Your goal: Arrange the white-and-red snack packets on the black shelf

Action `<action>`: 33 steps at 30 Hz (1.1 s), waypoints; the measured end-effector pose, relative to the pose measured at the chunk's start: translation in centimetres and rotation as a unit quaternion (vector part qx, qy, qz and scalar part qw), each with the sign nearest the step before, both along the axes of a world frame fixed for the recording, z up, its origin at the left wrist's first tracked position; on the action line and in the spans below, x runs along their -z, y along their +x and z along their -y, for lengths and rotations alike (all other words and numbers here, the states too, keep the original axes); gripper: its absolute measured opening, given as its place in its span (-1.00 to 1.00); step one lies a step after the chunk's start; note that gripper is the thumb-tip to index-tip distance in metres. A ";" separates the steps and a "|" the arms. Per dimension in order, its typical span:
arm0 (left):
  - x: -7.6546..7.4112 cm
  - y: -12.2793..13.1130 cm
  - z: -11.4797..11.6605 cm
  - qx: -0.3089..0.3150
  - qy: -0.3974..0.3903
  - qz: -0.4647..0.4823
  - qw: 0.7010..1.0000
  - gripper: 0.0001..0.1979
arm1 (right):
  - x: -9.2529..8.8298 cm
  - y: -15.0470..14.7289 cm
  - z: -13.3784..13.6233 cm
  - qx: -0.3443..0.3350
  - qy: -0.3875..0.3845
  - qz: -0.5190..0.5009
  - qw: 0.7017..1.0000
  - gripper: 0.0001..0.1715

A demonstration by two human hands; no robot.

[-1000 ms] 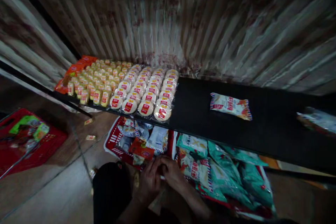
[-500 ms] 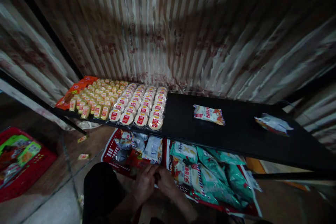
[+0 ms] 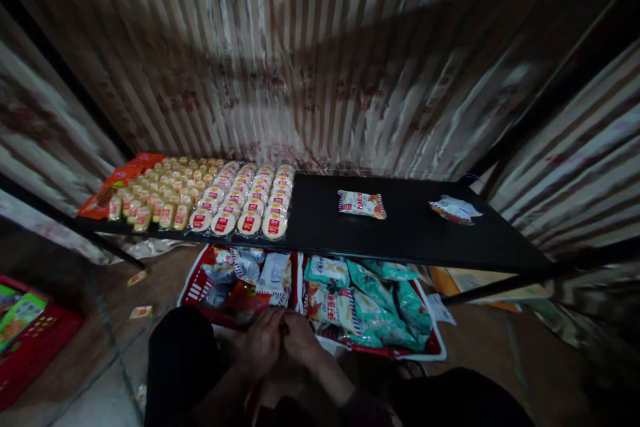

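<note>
My left hand [image 3: 264, 339] and my right hand [image 3: 299, 335] meet low in the centre, between my knees, fingers curled in against each other. Whatever they may hold is hidden in the dim light. Just beyond them, two red baskets stand side by side. The left basket [image 3: 197, 288] has white and blue snack packets; the right basket [image 3: 436, 332] is full of teal packets [image 3: 383, 327] and a white-and-red one [image 3: 327, 307]. Above, on the black shelf [image 3: 320, 233], lie a white snack packet [image 3: 361, 204] and a crumpled-looking packet [image 3: 454, 209].
Rows of round wrapped biscuits [image 3: 249, 207] and small yellow wrapped cakes [image 3: 167, 200] fill the shelf's left part, beside an orange bag [image 3: 117, 180]. Another red basket [image 3: 40, 347] stands at left. Small packets [image 3: 141, 311] lie on the floor. A striped sheet [image 3: 300, 67] hangs behind.
The view has shifted right, so shelf and baskets appear further left. My right knee has come into sight. Both hands stay together, and the packets keep their places.
</note>
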State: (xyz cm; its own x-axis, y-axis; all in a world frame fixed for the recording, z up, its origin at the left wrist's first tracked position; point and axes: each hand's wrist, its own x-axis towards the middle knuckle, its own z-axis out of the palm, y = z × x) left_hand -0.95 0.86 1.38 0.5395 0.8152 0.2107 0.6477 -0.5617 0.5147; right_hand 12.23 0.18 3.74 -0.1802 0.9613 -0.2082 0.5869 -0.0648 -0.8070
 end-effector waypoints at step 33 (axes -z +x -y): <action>-2.1 0.1 -1.4 0.044 -0.144 -0.229 0.962 -0.56 | 0.4 1.7 -1.5 -0.137 0.087 0.190 0.968 -0.62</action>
